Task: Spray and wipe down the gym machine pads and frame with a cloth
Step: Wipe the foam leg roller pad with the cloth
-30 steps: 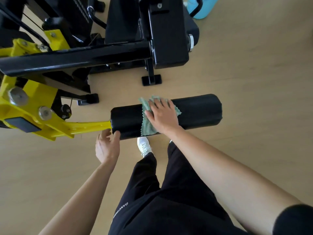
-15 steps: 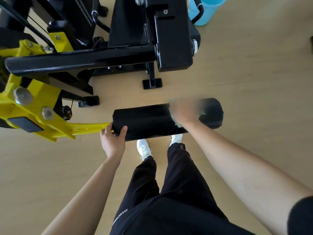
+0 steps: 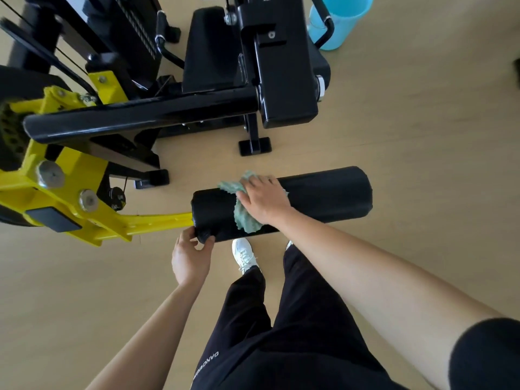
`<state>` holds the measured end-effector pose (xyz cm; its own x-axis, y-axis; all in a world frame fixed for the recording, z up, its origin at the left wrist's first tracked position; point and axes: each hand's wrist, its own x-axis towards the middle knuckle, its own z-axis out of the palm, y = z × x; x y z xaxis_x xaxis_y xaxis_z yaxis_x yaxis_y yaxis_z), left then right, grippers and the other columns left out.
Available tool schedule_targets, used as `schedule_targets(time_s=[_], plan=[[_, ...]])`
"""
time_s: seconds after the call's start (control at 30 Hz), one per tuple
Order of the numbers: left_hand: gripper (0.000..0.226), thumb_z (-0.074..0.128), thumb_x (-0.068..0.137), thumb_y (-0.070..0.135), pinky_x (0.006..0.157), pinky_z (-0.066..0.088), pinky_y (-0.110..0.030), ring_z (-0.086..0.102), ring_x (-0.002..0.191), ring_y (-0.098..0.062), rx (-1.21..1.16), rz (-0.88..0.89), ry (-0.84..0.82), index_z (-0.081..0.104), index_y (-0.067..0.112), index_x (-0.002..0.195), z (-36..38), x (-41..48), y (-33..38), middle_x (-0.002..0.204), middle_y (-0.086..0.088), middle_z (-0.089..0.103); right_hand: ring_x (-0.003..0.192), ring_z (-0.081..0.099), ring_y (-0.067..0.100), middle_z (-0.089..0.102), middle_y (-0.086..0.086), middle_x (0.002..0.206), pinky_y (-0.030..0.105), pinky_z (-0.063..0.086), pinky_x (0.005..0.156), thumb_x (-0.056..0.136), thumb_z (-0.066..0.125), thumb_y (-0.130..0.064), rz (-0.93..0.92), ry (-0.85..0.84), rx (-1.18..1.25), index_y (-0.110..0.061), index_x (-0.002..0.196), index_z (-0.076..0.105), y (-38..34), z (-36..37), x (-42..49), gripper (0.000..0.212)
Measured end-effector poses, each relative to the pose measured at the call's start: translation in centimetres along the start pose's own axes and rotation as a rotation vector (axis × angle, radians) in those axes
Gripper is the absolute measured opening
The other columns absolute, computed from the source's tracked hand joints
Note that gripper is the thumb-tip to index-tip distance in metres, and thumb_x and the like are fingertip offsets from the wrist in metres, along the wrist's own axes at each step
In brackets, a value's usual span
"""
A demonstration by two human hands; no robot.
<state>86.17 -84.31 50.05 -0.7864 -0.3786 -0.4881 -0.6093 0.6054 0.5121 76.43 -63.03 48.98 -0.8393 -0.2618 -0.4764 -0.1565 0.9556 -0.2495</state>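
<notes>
Head view: pale wood-look floor point(image 3: 422, 142) carrying a black-and-yellow gym machine point(image 3: 140, 119).
Container: light blue bucket point(image 3: 342, 21) on the floor beyond the machine; contents hidden.
Cloth: green cloth point(image 3: 244, 219) draped over the black roller pad point(image 3: 326, 195).
Right hand point(image 3: 264, 202): fingers straight, pressing the cloth.
Left hand point(image 3: 190, 257): fingers clamped on the roller pad's end.

The roller pad point(image 3: 323, 192) lies left to right across the middle of the scene, fixed to the right end of a lever arm point(image 3: 157, 222) that reaches in from the machine's pivot at the left. A cloth point(image 3: 244, 218) is draped over the pad left of its middle, with the right hand point(image 3: 263, 199) flat on top of it, and the left hand point(image 3: 190, 257) grips the pad's near left corner. Beyond the pad a frame beam point(image 3: 140, 116) runs left to right, a bucket point(image 3: 342, 21) stands on the floor at the far right behind the machine, and a shoe point(image 3: 243, 253) rests on the floor just near of the pad.
</notes>
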Motion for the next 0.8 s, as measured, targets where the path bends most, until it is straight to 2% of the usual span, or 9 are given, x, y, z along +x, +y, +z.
schedule_targets(time_s=[0.1,0.17,0.27,0.4,0.5,0.57,0.7,0.8], plan=[[0.039,0.078,0.087,0.031,0.086,0.052,-0.042,0.065,0.104,-0.027,-0.012,0.010,-0.011,0.062,0.019,0.120,0.0,-0.2,0.1,0.112,-0.001,0.068,0.134,0.052,0.026,0.059,0.008,0.143,0.047,0.033,0.115,0.107,0.012,-0.048,0.209,0.058,0.015,-0.013,0.141,0.054,6.0,-0.4,-1.7,0.064],[0.041,0.077,0.087,0.030,0.083,0.050,-0.040,0.063,0.104,-0.029,-0.017,0.013,-0.025,0.059,0.017,0.121,0.1,-0.4,0.4,0.116,-0.003,0.065,0.138,0.048,0.025,0.057,0.007,0.146,0.051,0.028,0.119,0.107,0.012,-0.046,0.326,0.081,0.015,-0.012,0.144,0.051,9.3,-0.7,-3.2,0.064],[0.050,0.075,0.088,0.030,0.082,0.044,-0.038,0.061,0.107,-0.033,0.007,0.001,-0.064,0.053,0.012,0.129,0.5,-1.0,1.0,0.126,-0.007,0.057,0.151,0.032,0.026,0.042,0.008,0.159,0.053,0.013,0.125,0.109,0.014,-0.043,0.462,0.096,0.024,-0.013,0.156,0.037,11.8,-1.0,-5.5,0.060],[0.067,0.074,0.088,0.032,0.087,0.045,-0.041,0.057,0.117,-0.037,0.037,-0.059,-0.160,0.042,0.008,0.141,1.1,-2.2,1.4,0.134,-0.011,0.050,0.159,0.005,0.032,0.018,0.005,0.171,0.051,0.005,0.128,0.110,0.022,-0.037,0.521,0.144,0.062,-0.017,0.163,0.022,8.6,-0.1,-7.5,0.056],[0.081,0.073,0.087,0.030,0.095,0.046,-0.044,0.054,0.125,-0.038,0.044,-0.081,-0.208,0.031,0.010,0.153,1.3,-2.7,1.2,0.143,-0.012,0.045,0.158,-0.003,0.037,0.011,0.003,0.172,0.056,0.005,0.128,0.109,0.025,-0.036,0.401,0.140,0.112,-0.022,0.164,0.017,4.2,1.0,-8.1,0.057],[0.081,0.072,0.088,0.029,0.098,0.047,-0.044,0.053,0.127,-0.037,0.047,-0.082,-0.215,0.031,0.011,0.154,1.0,-2.7,1.2,0.146,-0.012,0.046,0.158,-0.005,0.037,0.009,0.001,0.173,0.058,0.006,0.127,0.108,0.026,-0.037,0.276,0.115,0.143,-0.025,0.164,0.016,1.1,1.4,-8.2,0.058],[0.076,0.069,0.091,0.028,0.091,0.043,-0.037,0.053,0.128,-0.035,0.090,-0.076,-0.241,0.032,0.013,0.155,0.2,-2.8,1.5,0.145,-0.012,0.049,0.158,-0.012,0.032,0.004,-0.004,0.173,0.051,-0.006,0.128,0.111,0.031,-0.034,-0.038,0.017,0.164,-0.027,0.164,0.016,-3.1,2.0,-7.8,0.056],[0.075,0.068,0.090,0.028,0.097,0.045,-0.040,0.053,0.130,-0.034,0.099,-0.074,-0.236,0.034,0.016,0.156,-0.1,-3.2,1.7,0.146,-0.011,0.052,0.159,-0.012,0.022,0.007,-0.007,0.172,0.047,-0.005,0.129,0.112,0.032,-0.033,-0.165,-0.043,0.154,-0.025,0.162,0.025,-2.4,2.1,-8.3,0.052]])
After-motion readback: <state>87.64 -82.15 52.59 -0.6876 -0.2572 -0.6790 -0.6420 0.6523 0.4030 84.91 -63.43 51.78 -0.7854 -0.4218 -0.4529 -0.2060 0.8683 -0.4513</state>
